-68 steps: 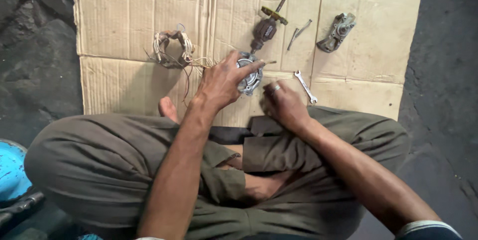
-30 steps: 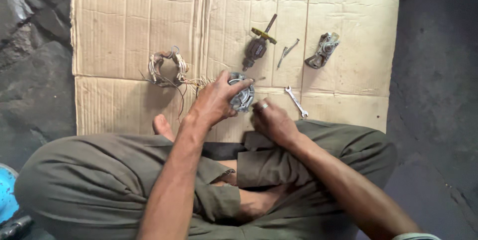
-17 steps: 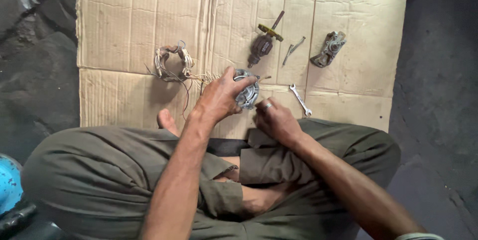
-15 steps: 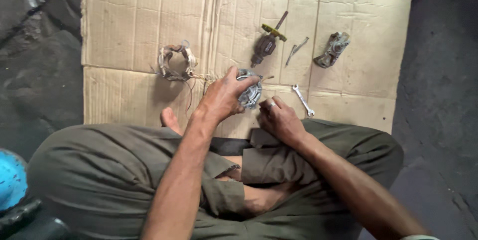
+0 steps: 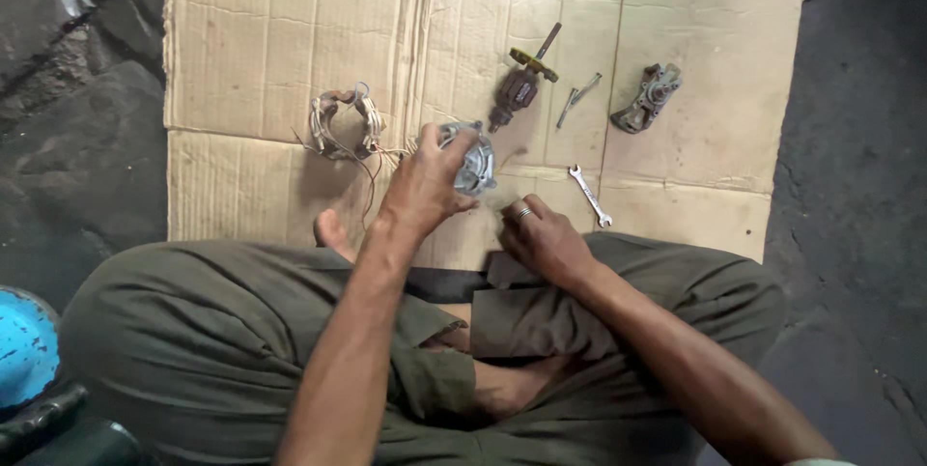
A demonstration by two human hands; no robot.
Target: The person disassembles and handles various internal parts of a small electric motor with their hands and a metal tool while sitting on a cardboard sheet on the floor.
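I sit cross-legged at the edge of a flattened cardboard sheet (image 5: pixel 270 31). My left hand (image 5: pixel 425 186) grips a round grey metal motor housing (image 5: pixel 473 162) and holds it on the cardboard. My right hand (image 5: pixel 541 239), with a ring on one finger, rests just right of the housing, fingers curled; whether it pinches something small is hidden. A motor armature (image 5: pixel 519 87) with a shaft lies beyond the housing. A small spanner (image 5: pixel 589 196) lies right of my right hand.
A wound coil with loose wires (image 5: pixel 338 123) lies left of the housing. A small metal piece (image 5: pixel 577 97) and a grey cast metal part (image 5: pixel 647 99) sit at the back right. Dark rough ground surrounds the cardboard. A blue object (image 5: pixel 21 345) is at the lower left.
My left hand has stayed on the housing and turned it slightly. My right hand has drawn back a little from the housing toward my knee. The view has shifted slightly.
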